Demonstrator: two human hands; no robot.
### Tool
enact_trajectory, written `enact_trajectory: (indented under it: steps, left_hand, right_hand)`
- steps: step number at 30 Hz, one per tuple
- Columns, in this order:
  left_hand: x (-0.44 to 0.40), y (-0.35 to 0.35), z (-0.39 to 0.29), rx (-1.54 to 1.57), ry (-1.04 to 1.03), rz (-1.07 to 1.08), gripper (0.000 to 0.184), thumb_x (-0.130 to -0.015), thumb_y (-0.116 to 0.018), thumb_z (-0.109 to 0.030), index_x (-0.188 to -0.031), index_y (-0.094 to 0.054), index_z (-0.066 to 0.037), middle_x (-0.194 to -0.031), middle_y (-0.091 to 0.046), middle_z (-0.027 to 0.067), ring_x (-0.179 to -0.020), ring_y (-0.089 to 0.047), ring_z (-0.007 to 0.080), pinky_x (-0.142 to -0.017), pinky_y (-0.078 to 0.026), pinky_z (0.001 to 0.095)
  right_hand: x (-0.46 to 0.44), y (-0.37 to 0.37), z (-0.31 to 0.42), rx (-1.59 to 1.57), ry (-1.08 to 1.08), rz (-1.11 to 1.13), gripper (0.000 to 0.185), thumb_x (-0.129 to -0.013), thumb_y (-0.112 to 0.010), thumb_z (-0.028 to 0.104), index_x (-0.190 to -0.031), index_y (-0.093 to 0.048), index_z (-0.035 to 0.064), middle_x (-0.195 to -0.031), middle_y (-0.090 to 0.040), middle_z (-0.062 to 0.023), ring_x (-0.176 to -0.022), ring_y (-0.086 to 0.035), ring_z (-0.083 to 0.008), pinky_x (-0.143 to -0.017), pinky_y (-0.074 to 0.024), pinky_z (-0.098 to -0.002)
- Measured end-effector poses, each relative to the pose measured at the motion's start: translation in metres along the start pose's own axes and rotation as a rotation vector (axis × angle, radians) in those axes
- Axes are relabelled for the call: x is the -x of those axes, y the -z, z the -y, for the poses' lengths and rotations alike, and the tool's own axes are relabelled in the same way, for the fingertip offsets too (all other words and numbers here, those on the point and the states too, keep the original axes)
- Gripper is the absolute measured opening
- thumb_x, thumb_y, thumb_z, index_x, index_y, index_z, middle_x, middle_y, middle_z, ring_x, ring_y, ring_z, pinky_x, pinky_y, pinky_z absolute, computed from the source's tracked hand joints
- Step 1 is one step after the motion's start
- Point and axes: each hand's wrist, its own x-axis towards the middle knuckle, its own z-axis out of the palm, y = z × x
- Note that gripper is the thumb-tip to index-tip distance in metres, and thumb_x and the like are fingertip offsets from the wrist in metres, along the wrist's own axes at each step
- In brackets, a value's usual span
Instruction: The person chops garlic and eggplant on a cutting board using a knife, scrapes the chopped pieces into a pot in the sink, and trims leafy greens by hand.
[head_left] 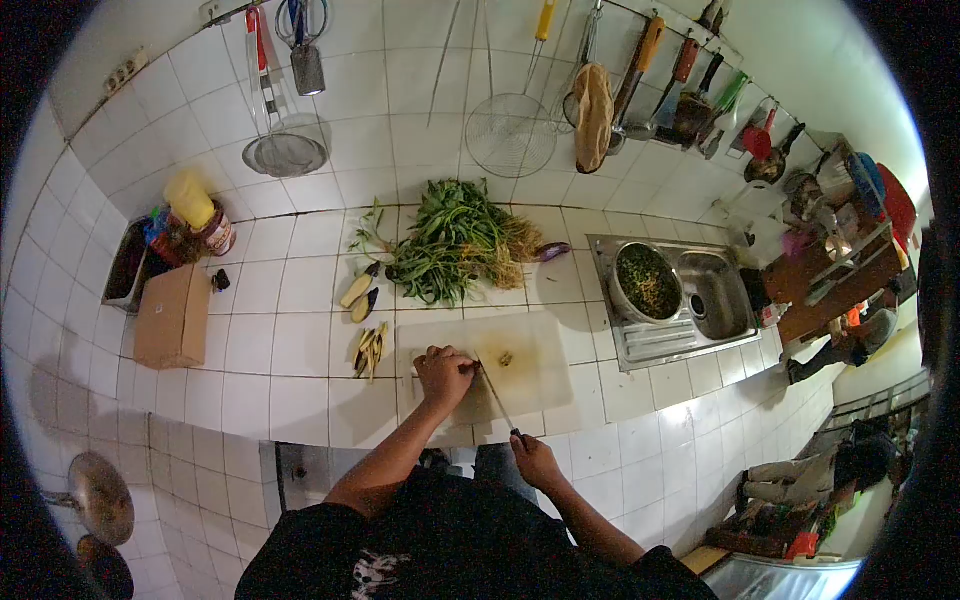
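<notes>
My right hand [537,461] is wrapped round the dark handle of a kitchen knife [497,397]. The blade slants up and left across a pale cutting board [540,345], its tip beside my left hand [445,377]. The fingers of that hand are bunched and bent down onto the board; whatever they hold is hidden beneath them. A small cut piece [505,359] lies on the board right of the blade. Just left of the board are a pile of cut eggplant strips [370,350] and eggplant halves [357,289] showing pale flesh.
Behind the board lie leafy greens [450,245] with roots and a purple eggplant [553,252]. A bowl of chopped greens [647,283] sits on the steel sink [715,300]. At left stands a cardboard box [172,317]. Strainers [285,155] hang on the wall. Other people [850,465] are at far right.
</notes>
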Motion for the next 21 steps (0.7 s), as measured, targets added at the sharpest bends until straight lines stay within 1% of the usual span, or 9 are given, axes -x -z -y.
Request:
enact_trajectory:
  steps: [3, 10, 15, 19, 21]
  left_hand:
    - [-0.001, -0.004, 0.002, -0.012, 0.0, -0.022, 0.011, -0.067, -0.08, -0.019, -0.077, -0.076, -0.021, -0.089, -0.065, -0.0059, -0.101, -0.054, 0.0228, -0.09, -0.032, 0.0477]
    - [-0.002, -0.005, 0.004, -0.042, 0.003, 0.013, 0.011, -0.067, -0.08, -0.02, -0.077, -0.076, -0.021, -0.091, -0.066, -0.0053, -0.101, -0.054, 0.0231, -0.092, -0.032, 0.0483]
    - [-0.002, -0.01, 0.005, -0.083, -0.004, 0.017, 0.01, -0.068, -0.079, -0.021, -0.078, -0.077, -0.02, -0.092, -0.066, -0.0048, -0.102, -0.054, 0.0239, -0.091, -0.033, 0.0489]
    - [-0.005, -0.008, 0.007, -0.064, -0.009, 0.019, 0.01, -0.067, -0.078, -0.022, -0.077, -0.077, -0.02, -0.091, -0.066, -0.0041, -0.102, -0.054, 0.0247, -0.09, -0.034, 0.0489]
    - [-0.008, -0.005, 0.004, -0.064, 0.005, 0.033, 0.01, -0.067, -0.078, -0.022, -0.077, -0.076, -0.02, -0.091, -0.066, -0.0039, -0.102, -0.055, 0.0247, -0.089, -0.034, 0.0487]
  right_hand:
    - [0.001, 0.0, -0.001, 0.008, 0.012, -0.003, 0.05, -0.102, -0.042, 0.043, -0.1, -0.06, -0.0032, -0.093, -0.064, -0.0317, -0.093, -0.06, -0.0511, -0.079, -0.0473, -0.0535]
    - [0.001, 0.005, 0.009, -0.018, 0.009, 0.027, 0.05, -0.102, -0.042, 0.043, -0.102, -0.06, -0.0043, -0.094, -0.063, -0.0326, -0.095, -0.059, -0.0521, -0.08, -0.0472, -0.0536]
    - [-0.023, 0.002, 0.013, 0.002, 0.077, 0.024, 0.049, -0.101, -0.044, 0.041, -0.097, -0.058, -0.0059, -0.09, -0.062, -0.0345, -0.092, -0.059, -0.0529, -0.078, -0.0462, -0.0553]
    - [-0.022, 0.002, 0.011, 0.059, 0.126, 0.004, 0.048, -0.1, -0.044, 0.04, -0.098, -0.057, -0.0056, -0.088, -0.062, -0.0351, -0.09, -0.059, -0.0532, -0.077, -0.046, -0.0573]
    - [-0.012, 0.006, 0.011, 0.159, 0.007, 0.009, 0.045, -0.101, -0.044, 0.039, -0.099, -0.056, -0.0044, -0.086, -0.062, -0.0346, -0.088, -0.06, -0.0533, -0.076, -0.0459, -0.0596]
